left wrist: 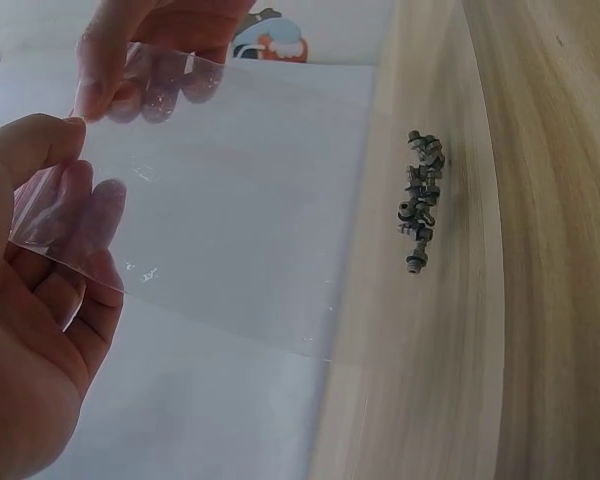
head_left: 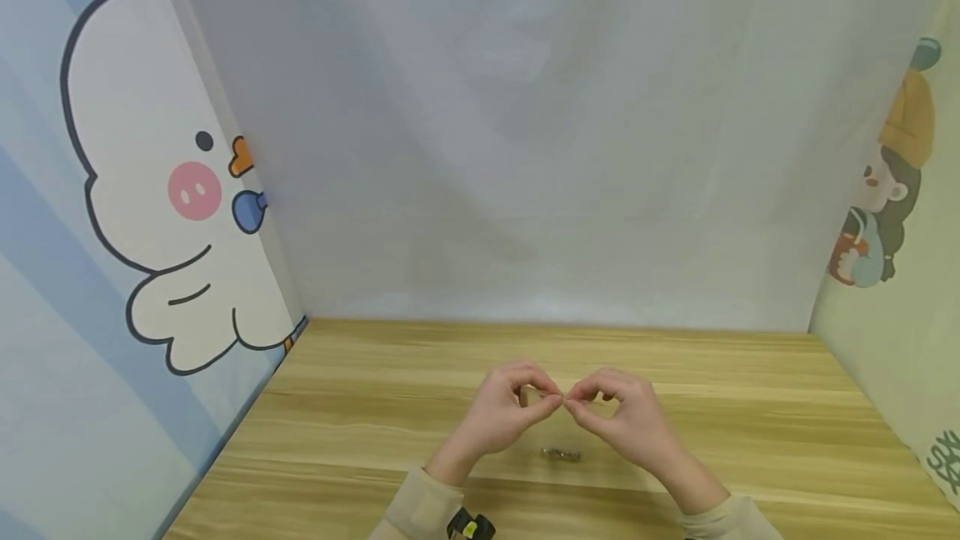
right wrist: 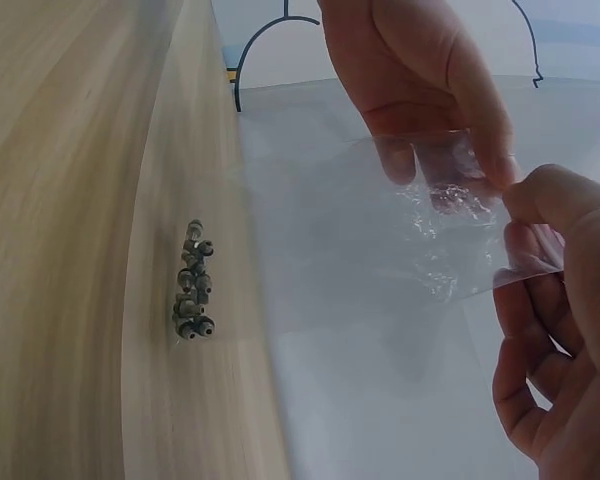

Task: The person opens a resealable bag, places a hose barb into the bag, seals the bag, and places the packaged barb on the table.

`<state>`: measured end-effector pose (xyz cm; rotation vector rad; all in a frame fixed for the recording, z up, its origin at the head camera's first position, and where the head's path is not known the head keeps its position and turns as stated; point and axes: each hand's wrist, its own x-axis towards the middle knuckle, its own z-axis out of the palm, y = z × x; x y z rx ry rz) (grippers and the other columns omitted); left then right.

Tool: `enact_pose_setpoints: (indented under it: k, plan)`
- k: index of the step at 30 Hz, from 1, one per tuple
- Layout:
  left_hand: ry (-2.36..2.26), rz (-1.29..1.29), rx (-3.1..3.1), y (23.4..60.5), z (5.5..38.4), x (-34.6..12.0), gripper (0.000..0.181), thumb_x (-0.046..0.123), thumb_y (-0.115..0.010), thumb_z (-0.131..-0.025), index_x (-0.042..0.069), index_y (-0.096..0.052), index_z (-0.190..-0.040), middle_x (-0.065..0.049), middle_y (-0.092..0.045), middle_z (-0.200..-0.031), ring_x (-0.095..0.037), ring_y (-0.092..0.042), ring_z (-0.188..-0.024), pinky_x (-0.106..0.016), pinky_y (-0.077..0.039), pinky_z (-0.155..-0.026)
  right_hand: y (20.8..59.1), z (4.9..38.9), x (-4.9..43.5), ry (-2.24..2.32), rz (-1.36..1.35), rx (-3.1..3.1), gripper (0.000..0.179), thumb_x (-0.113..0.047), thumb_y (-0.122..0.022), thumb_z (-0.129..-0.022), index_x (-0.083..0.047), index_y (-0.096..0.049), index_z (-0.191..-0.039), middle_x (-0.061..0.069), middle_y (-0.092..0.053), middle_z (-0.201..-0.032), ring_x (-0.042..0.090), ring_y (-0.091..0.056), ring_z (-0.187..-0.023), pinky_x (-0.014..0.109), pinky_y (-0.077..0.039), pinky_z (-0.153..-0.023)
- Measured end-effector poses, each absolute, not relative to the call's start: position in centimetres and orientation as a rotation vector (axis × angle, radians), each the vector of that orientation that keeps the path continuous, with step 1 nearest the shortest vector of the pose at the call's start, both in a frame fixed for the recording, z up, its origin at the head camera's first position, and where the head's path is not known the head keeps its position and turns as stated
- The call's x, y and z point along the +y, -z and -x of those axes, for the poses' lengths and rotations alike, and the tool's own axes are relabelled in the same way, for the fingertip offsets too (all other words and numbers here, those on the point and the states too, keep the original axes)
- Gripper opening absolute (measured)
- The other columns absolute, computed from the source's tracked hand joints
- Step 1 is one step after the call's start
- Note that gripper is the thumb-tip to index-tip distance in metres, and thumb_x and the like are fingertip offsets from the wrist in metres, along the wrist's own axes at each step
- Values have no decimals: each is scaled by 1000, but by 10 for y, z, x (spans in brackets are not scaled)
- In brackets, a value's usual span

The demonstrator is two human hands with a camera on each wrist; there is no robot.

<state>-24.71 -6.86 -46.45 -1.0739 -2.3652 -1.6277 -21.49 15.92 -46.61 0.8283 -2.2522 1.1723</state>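
A clear plastic bag (left wrist: 230, 210) hangs between my two hands, its top edge up at the fingertips. My left hand (head_left: 506, 408) pinches that edge between thumb and index finger. Close beside it, my right hand (head_left: 624, 413) pinches the same edge, the two thumb tips almost meeting. Some fingers of both hands show through the film. Small metal fittings (left wrist: 420, 200), several in a narrow row, appear toward the bag's lower end; the right wrist view also shows these grey pieces, with ringed ends and little holes.
A wood-grain table (head_left: 360, 407) lies beneath the hands. Behind it hangs a pale grey sheet (head_left: 525, 148). Printed cartoon panels stand at the sides, with a white bird (head_left: 150, 148) at left and a figure in an orange hat (head_left: 888, 182) at right.
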Motion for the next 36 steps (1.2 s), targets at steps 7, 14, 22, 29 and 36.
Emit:
enact_pose_setpoints:
  k: [7, 14, 22, 29, 36]
  plan:
    - [1628, 1117, -2352, 465, 247, -69, 5, 20, -77, -101, 20, -82, -100, 10, -73, -99, -9, -64, -88, -21, -44, -61, 467, 215, 159, -1159, -845, -2249, 31, 1, -85, -88, -29, -77, -92, -20, -72, -92, 5, -66, -83, 30, -53, -72]
    - [1715, 1093, -2294, 469, 254, -76, 7, 19, -80, -98, 14, -85, -98, 5, -76, -95, -8, -60, -78, -21, -41, -61, 463, 214, 162, -1195, -861, -2249, 20, -4, -85, -90, -23, -81, -94, -18, -72, -89, 4, -62, -75, 31, -53, -69]
    - [1611, 1051, -2322, 465, 252, -79, 7, 18, -81, -97, 17, -83, -90, 9, -72, -89, -10, -58, -75, -22, -43, -61, 460, 214, 162, -1221, -892, -2256, 13, -5, -84, -91, -18, -82, -93, -14, -74, -89, 4, -62, -72, 28, -53, -60]
    - [1542, 1036, -2405, 464, 251, -75, 8, 23, -78, -101, 17, -82, -97, 11, -72, -96, -8, -63, -89, -24, -49, -67, 462, 215, 165, -1174, -854, -2307, 12, -5, -83, -92, -16, -81, -95, -19, -68, -86, 3, -61, -75, 33, -55, -66]
    - [1697, 945, -2477, 467, 254, -82, 13, 27, -79, -100, 17, -85, -105, 9, -76, -101, -11, -67, -92, -27, -52, -71, 461, 214, 177, -1326, -766, -2550, 9, -25, -81, -98, -20, -82, -105, -15, -77, -102, 7, -68, -89, 35, -55, -83]
